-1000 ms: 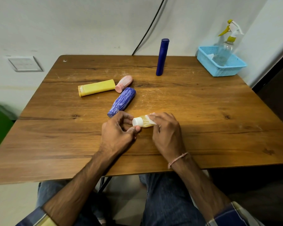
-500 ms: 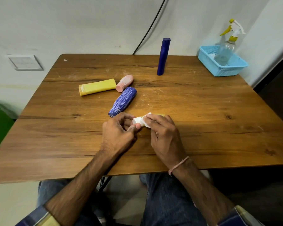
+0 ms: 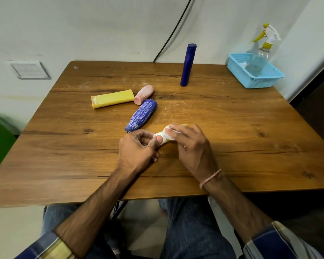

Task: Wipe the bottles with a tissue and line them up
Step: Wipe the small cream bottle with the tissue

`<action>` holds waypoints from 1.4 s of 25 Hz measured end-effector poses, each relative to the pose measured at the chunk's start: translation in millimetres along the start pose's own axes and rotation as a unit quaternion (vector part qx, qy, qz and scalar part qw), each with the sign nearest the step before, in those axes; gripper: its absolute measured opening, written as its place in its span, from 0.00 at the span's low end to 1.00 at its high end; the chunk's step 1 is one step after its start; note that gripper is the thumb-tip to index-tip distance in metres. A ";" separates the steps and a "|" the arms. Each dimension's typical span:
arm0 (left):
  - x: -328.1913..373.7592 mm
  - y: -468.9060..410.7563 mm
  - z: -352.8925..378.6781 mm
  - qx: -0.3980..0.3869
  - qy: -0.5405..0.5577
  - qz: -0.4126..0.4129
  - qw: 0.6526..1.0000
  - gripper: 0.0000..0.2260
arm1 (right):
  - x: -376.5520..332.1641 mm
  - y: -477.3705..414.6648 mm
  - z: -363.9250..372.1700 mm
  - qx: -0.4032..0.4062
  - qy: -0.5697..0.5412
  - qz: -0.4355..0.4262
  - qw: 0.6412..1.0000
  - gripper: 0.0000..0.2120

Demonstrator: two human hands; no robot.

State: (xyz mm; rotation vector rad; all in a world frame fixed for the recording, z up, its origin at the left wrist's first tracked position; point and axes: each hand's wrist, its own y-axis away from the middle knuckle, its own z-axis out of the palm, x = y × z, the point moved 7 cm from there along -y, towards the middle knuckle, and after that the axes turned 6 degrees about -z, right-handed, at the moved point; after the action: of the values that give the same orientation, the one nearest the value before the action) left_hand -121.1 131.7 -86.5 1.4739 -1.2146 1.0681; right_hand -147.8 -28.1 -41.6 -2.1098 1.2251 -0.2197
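One small bottle (image 3: pixel 167 140): yellow with a white cap, lying sideways at the near middle of the desk (image 3: pixel 232 131) between both hands; whether it rests on the wood or is held just above it cannot be told.
Tissue (image 3: pixel 169 130): white, wrapped over the bottle's body under the right hand (image 3: pixel 194 146).
Right hand: palm down over the bottle; its fingers (image 3: pixel 184 128) lie close together, curled round the tissue and the body beneath it, hiding most of the yellow.
Left hand (image 3: pixel 136 149): at the cap end; thumb and forefinger pinch the white cap, the other fingers (image 3: pixel 145 135) curled in toward the palm.
Purple bottle (image 3: pixel 141 115): white-streaked, on its side, slanting away from the left hand, its near end just beside the knuckles (contact cannot be made out).
Pink bottle (image 3: pixel 144 94): small, on its side, just beyond the purple bottle's far end.
Yellow tube (image 3: pixel 112 99): flat on the desk, its right end just beside the pink bottle.
Dark blue bottle (image 3: pixel 188 65): tall, slim, upright near the far edge, well apart from the others.
Basket (image 3: pixel 260 82): light blue, at the far right corner, holding a clear spray bottle (image 3: pixel 258 58) with a yellow and white trigger head.
Wrist band (image 3: pixel 210 178): pinkish thread on the right wrist.
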 end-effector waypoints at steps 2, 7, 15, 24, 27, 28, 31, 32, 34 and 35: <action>-0.2 -0.2 -0.5 0.001 0.015 -0.011 1.000 0.08 | 28.5 -2.5 -3.0 0.027 0.024 0.075 0.996 0.19; -4.7 -3.5 -0.5 -0.010 0.062 -0.028 0.998 0.09 | 37.5 -2.0 2.5 0.056 0.018 0.163 0.985 0.18; -13.7 -10.9 5.1 -0.038 0.181 -0.139 0.973 0.10 | -0.3 11.2 8.5 0.038 -0.059 0.018 0.997 0.19; 22.5 -41.4 51.7 0.037 -0.028 0.013 0.999 0.11 | 70.0 29.4 -21.0 0.166 -0.107 0.269 0.943 0.17; 40.9 -75.4 78.4 0.029 -0.126 0.053 0.990 0.13 | 75.0 30.9 -20.4 0.177 -0.134 0.290 0.931 0.16; 46.5 -84.8 86.5 0.021 -0.150 0.047 0.987 0.15 | 75.3 30.7 -20.2 0.177 -0.140 0.290 0.930 0.16; 54.1 -99.7 101.5 -0.001 -0.190 0.028 0.981 0.19 | 76.0 30.9 -20.9 0.184 -0.163 0.298 0.922 0.17; 54.4 -97.2 100.2 -0.011 -0.192 0.025 0.981 0.21 | 76.7 31.4 -20.4 0.187 -0.177 0.306 0.917 0.18; 49.4 -84.3 88.2 -0.023 -0.182 0.021 0.983 0.23 | 78.0 32.2 -20.2 0.191 -0.200 0.319 0.906 0.20; 46.3 -73.2 76.2 -0.017 -0.174 0.025 0.984 0.23 | 78.4 32.8 -19.9 0.193 -0.208 0.320 0.904 0.20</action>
State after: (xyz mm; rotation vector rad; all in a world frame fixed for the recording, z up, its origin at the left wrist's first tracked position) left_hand -37.4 55.2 -65.8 1.6569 -1.5114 0.8392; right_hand -137.4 -112.4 -61.6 -1.2448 1.3921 0.2573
